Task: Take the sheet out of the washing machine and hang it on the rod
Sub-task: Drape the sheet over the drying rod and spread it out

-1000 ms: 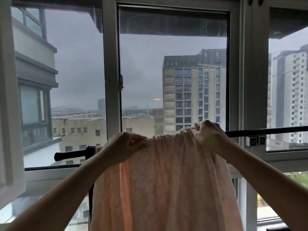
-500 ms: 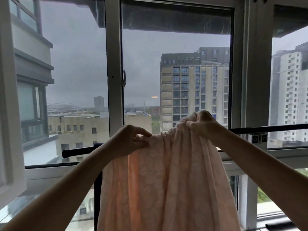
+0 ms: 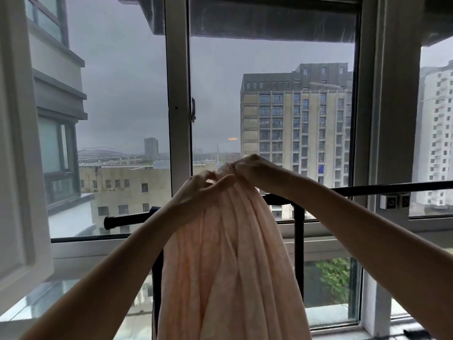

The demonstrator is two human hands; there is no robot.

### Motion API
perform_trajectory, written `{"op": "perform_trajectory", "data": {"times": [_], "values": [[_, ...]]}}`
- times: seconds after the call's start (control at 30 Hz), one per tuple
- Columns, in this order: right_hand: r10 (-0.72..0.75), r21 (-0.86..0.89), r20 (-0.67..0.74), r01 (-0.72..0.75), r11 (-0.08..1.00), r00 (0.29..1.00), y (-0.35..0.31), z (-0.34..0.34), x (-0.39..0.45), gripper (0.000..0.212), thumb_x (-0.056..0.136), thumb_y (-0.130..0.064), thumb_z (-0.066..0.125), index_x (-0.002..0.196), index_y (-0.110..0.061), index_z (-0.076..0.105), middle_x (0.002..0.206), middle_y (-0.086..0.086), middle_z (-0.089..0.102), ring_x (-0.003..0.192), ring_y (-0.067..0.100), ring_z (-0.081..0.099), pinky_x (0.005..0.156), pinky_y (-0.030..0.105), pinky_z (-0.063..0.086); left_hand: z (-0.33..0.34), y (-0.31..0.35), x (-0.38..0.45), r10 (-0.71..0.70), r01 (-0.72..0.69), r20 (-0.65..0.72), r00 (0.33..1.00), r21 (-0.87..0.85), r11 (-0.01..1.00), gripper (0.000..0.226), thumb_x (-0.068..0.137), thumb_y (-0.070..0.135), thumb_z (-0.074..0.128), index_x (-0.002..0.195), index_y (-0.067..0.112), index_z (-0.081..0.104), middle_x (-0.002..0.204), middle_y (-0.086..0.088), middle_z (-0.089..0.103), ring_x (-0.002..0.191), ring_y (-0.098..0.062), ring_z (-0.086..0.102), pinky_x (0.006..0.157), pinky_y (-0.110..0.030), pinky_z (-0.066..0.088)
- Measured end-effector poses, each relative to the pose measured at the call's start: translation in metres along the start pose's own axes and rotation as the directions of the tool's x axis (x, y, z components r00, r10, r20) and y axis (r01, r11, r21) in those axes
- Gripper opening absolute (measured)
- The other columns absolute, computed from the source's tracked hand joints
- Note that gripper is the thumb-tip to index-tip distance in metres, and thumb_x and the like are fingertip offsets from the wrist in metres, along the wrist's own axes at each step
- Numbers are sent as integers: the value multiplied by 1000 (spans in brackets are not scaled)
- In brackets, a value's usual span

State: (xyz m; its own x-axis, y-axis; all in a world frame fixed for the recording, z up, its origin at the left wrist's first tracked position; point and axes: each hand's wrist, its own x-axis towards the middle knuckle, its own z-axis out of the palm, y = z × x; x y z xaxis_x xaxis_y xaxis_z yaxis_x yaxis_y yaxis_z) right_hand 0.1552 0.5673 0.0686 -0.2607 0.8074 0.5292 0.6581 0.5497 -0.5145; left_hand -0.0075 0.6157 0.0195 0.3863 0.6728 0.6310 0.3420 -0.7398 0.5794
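A pale pink patterned sheet (image 3: 228,261) hangs down in long folds in front of the window. Its top is gathered into a narrow bunch lifted above the black rod (image 3: 127,218), which crosses the window from lower left to upper right. My left hand (image 3: 198,190) pinches the gathered top from the left. Just right of it, my right hand (image 3: 250,168) grips the same bunch slightly higher. The two hands nearly touch. The washing machine is out of view.
The rod's right stretch (image 3: 392,186) runs on to the frame edge. A black upright post (image 3: 299,241) of the rack stands behind the sheet. A window frame mullion (image 3: 177,94) rises behind my hands, and an open window sash (image 3: 14,168) juts in at left.
My hands have moved together, bunching the sheet's top from a wide spread into a narrow gather. They have lifted it above the rod.
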Motion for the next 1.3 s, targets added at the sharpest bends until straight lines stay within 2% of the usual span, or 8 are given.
{"op": "perform_trajectory", "data": {"times": [0.1, 0.27, 0.47, 0.67, 0.87, 1.0, 1.17, 1.3], "values": [[-137, -149, 124, 155, 977, 983, 2, 1, -4, 29, 86, 9, 46, 73, -9, 64, 72, 6, 63, 71, 6, 54, 64, 20, 40, 6, -1, 3, -22, 24, -68, 997, 32, 999, 77, 56, 80, 50, 102, 20, 64, 86, 6, 68, 79, -7, 64, 63, -23, 44], [-342, -206, 107, 357, 911, 934, 23, 11, -10, 19, 85, 9, 53, 101, 8, 63, 83, -10, 47, 82, 2, 50, 72, 8, 37, 6, -4, 4, -33, 30, -72, 997, -47, 998, 68, 61, 73, 60, 104, 21, 70, 92, 3, 73, 89, -12, 68, 77, -34, 55], [-322, -124, 66, 328, 936, 944, 35, 9, -18, 35, 80, 1, 70, 114, -4, 61, 86, -6, 54, 84, 15, 56, 71, 7, 46, -2, -13, 7, -56, 54, -25, 998, -69, 996, 53, 60, 42, 57, 91, 1, 66, 85, -9, 66, 78, -15, 58, 69, -31, 44], [-201, -158, 44, 206, 966, 979, 55, 7, -14, 43, 79, 4, 67, 111, -17, 47, 92, 2, 64, 88, 14, 65, 75, 29, 56, -6, -16, 5, -56, 52, -59, 997, -73, 996, 35, 70, 27, 51, 89, 5, 71, 83, 0, 66, 77, -7, 56, 70, -24, 41], [-311, -116, 32, 313, 943, 950, 51, 16, -13, 38, 84, 5, 57, 115, -17, 58, 99, 0, 56, 80, 9, 57, 66, 15, 51, -10, -15, 2, -63, 59, -29, 998, -101, 993, 40, 70, 33, 56, 100, 13, 74, 101, -4, 72, 98, -13, 65, 86, -29, 47], [-353, -307, 8, 338, 890, 936, 50, 23, -8, 25, 88, -21, 62, 110, -33, 59, 98, 0, 51, 81, 14, 54, 70, 26, 47, -9, -15, 1, -24, 23, -26, 999, -33, 999, 56, 60, 46, 52, 88, 0, 66, 91, -21, 66, 81, -15, 58, 74, -35, 44], [-420, -413, -57, 361, 836, 906, 52, 21, -7, 12, 88, -16, 63, 100, -14, 60, 90, 2, 62, 76, 15, 59, 64, 28, 48, -10, -16, -1, 8, -8, -8, 1000, 54, 999, 47, 74, 52, 49, 100, 17, 69, 95, -4, 70, 95, -18, 65, 84, -45, 51], [-257, -319, -209, 182, 930, 944, 57, 1, -18, 16, 90, -14, 61, 105, -10, 63, 88, 2, 69, 77, 12, 65, 66, 19, 53, -2, -13, -1, 36, -37, 14, 999, 75, 996, 61, 75, 79, 40, 83, 25, 67, 77, 8, 62, 72, -7, 57, 67, -32, 42]]}}
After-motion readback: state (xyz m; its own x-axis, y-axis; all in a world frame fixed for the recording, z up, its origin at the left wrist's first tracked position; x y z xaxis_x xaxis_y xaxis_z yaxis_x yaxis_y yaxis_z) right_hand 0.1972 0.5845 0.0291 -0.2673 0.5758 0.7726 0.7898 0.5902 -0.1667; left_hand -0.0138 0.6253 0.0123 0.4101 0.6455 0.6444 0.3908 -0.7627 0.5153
